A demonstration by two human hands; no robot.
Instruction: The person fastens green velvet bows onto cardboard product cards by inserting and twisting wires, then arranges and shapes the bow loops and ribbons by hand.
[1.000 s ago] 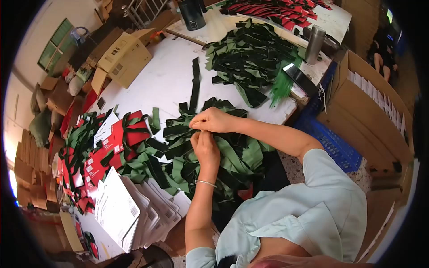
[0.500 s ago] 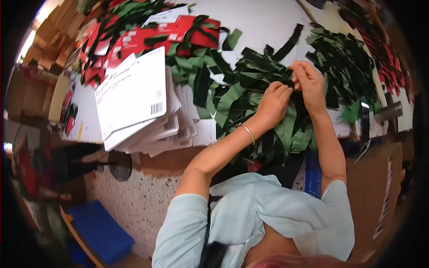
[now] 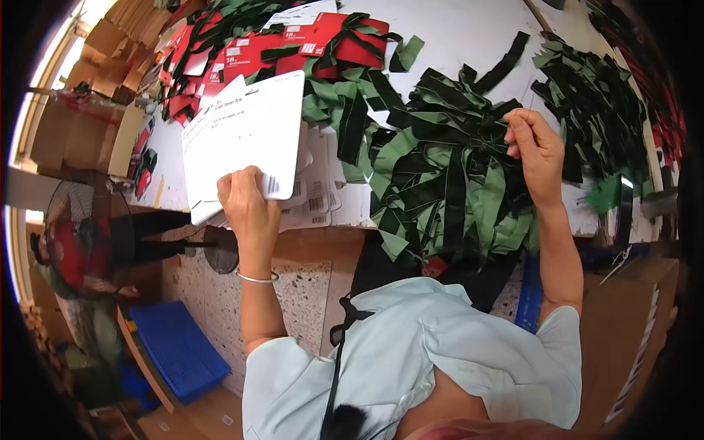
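Observation:
My left hand [image 3: 249,202] is closed on the lower edge of the top white printed card [image 3: 253,139], which bears a barcode and lies on a stack of similar cards. My right hand [image 3: 537,143] has thumb and fingers pinched together at the upper right of a heap of dark green velvet ribbon bows [image 3: 455,169]. What it pinches is too small to make out; a thin line seems to rise near the fingertips. Lighter green undersides of the ribbons show in the heap, which hangs over the table's front edge.
Red cards with green ribbons [image 3: 323,44] lie at the back left of the white table [image 3: 455,37]. Another ribbon pile [image 3: 594,110] is at the right. Cardboard boxes [image 3: 73,136], a blue stack [image 3: 180,352] and another person [image 3: 81,249] are at the left.
My left hand has moved left from the ribbon heap to the white card stack and taken hold of the top card. My right hand stays pinched by the heap. The view has shifted slightly.

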